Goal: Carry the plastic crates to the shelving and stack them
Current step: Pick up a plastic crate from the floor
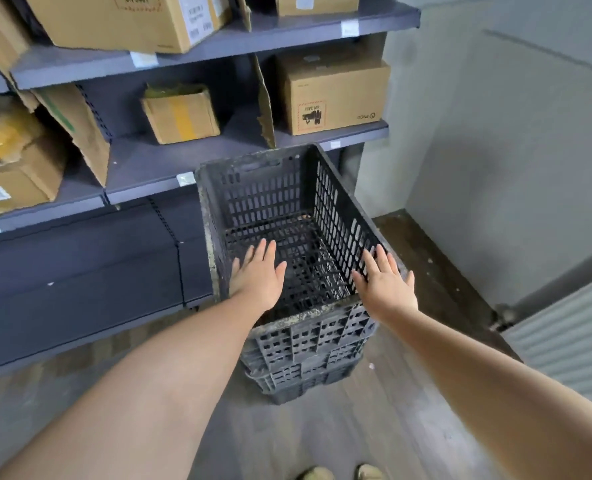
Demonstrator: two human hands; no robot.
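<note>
We have a stack of black plastic crates [298,271] standing on the floor [322,438] just beside the right end of the grey shelving [142,164], the top crate nested on at least two below. Our left hand [258,275] and right hand [384,289] hover flat over its near rim, fingers spread, gripping nothing. This crate looks placed; whether more remain to carry we cannot tell.

Black slotted plastic crates [298,237] stand nested, upright and empty on the floor beside the shelving [142,168].
</note>
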